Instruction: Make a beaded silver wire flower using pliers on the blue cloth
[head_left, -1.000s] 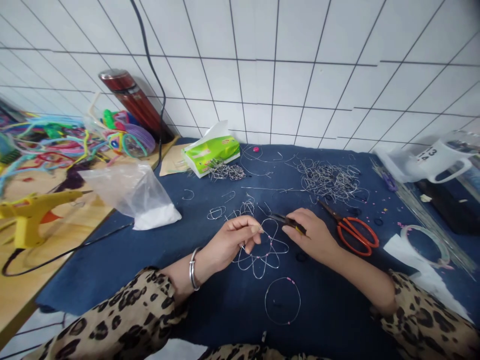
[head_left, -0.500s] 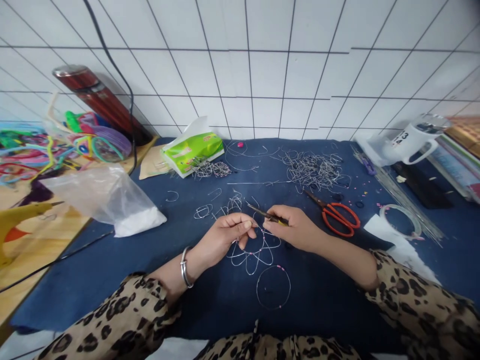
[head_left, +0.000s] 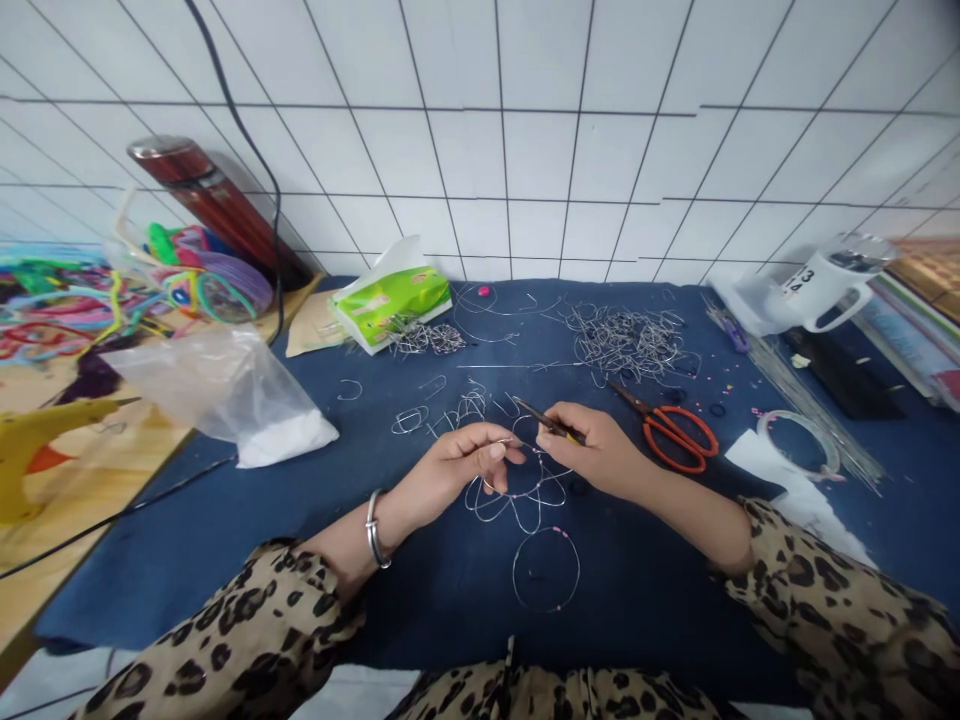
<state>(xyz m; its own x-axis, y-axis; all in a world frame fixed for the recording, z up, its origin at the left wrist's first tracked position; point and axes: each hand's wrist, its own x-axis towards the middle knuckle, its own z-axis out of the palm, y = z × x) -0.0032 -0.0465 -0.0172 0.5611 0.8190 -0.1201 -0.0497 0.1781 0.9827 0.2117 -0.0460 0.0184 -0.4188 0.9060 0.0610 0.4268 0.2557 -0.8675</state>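
My left hand point(head_left: 472, 462) pinches the upper left part of a flower-shaped wire frame point(head_left: 527, 512), made of silver petal loops with small pink beads where they meet. My right hand point(head_left: 596, 447) is closed round a pair of pliers point(head_left: 551, 422) with dark jaws and a bit of yellow on the grip. The jaws point up and left, a little apart from the left fingertips. Below the flower lies a thin wire ring point(head_left: 546, 570) carrying a few pink beads. My fingers hide part of the flower's upper left side.
Red-handled scissors point(head_left: 679, 437) lie right of my right hand. Behind are a heap of bent wires point(head_left: 630, 345), loose wire pieces point(head_left: 411, 420) and a green tissue pack point(head_left: 394, 308). A plastic bag of white material point(head_left: 289, 435) sits left; a wire coil point(head_left: 799, 443) and white mug point(head_left: 825, 285) stand right.
The pliers' tip has drawn right and slightly up, away from my left fingertips. The flower has turned a little in my left hand. The whole view has shifted slightly.
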